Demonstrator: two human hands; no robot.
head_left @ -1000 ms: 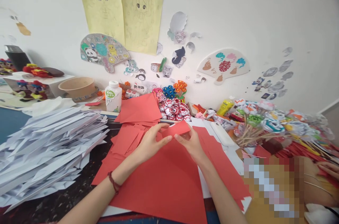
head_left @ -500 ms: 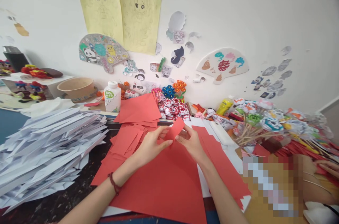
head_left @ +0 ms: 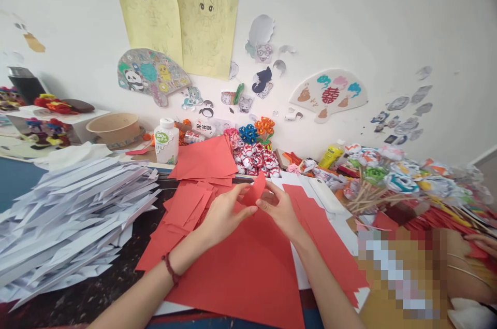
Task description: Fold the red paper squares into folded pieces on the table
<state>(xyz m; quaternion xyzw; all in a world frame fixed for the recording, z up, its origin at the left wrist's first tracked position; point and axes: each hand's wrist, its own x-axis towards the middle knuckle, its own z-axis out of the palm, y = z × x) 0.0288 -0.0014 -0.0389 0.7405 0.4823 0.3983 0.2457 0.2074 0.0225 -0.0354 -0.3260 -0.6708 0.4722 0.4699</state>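
A small piece of red paper (head_left: 255,190), bent into a curve with a pointed top, is held up between both hands. My left hand (head_left: 229,211) pinches its left side between thumb and fingers. On the other side my right hand (head_left: 278,208) grips it, with the thumb near my left thumb. Beneath the hands lies a large red sheet (head_left: 240,272). Smaller cut red papers (head_left: 186,207) are piled to the left of my left hand, and a stack of red sheets (head_left: 322,235) lies right of my right wrist.
White folded paper strips (head_left: 77,220) form a big heap at left. A white bottle (head_left: 166,141) and more red sheets (head_left: 205,158) stand or lie behind. Paper flowers on sticks (head_left: 399,181) crowd the right side. Another person's hand (head_left: 483,243) shows at the right edge.
The small red paper, flatter and strip-like before, is now curved to a pointed top. Both hands stay in nearly the same place; the view has shifted slightly.
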